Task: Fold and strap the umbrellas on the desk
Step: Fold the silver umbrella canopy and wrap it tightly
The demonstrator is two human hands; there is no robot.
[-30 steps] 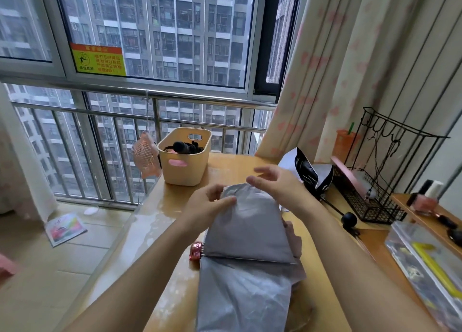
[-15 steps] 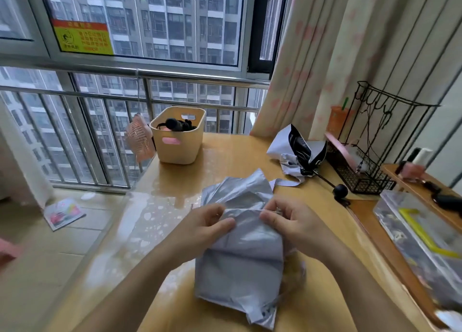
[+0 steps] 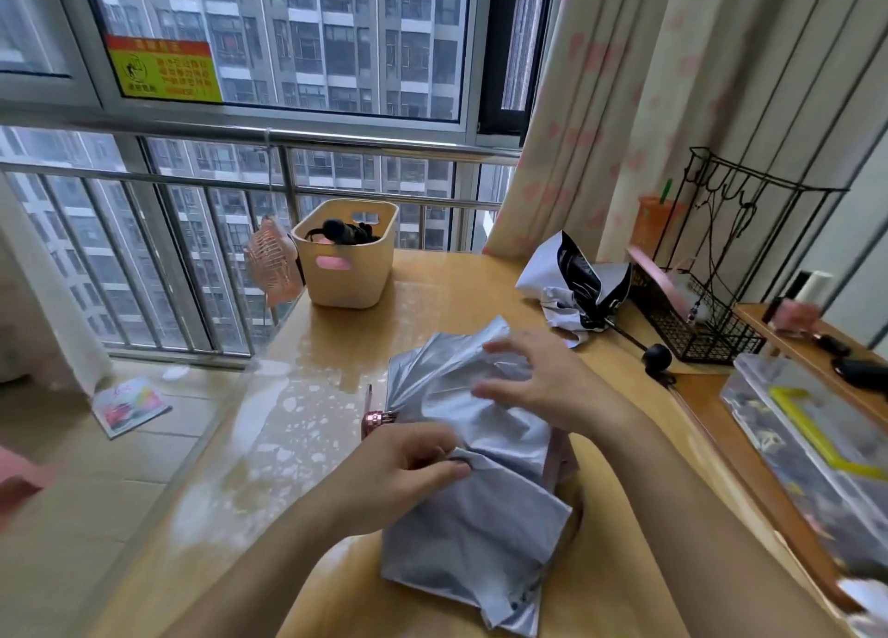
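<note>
The right hand (image 3: pixel 538 387) has let go, fingers spread over the grey umbrella (image 3: pixel 480 531), six o'clock on the desk (image 3: pixel 336 373); left hand (image 3: pixel 408 464) pinches its cloth. Unstrapped; black umbrella (image 3: pixel 584 277) at two o'clock lies loose.

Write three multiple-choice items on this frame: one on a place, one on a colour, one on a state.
1. The black-and-white umbrella lies: A on the floor; B beside the wire rack; C on the window rail.
2. The basket is: A blue; B black; C cream.
3. The left hand: A lies open and idle; B pinches the cloth of the grey umbrella; C points at the window.
Key: B, it lies crumpled next to the rack; C, its walls are cream; B, thumb and fingers close on a fold.
</note>
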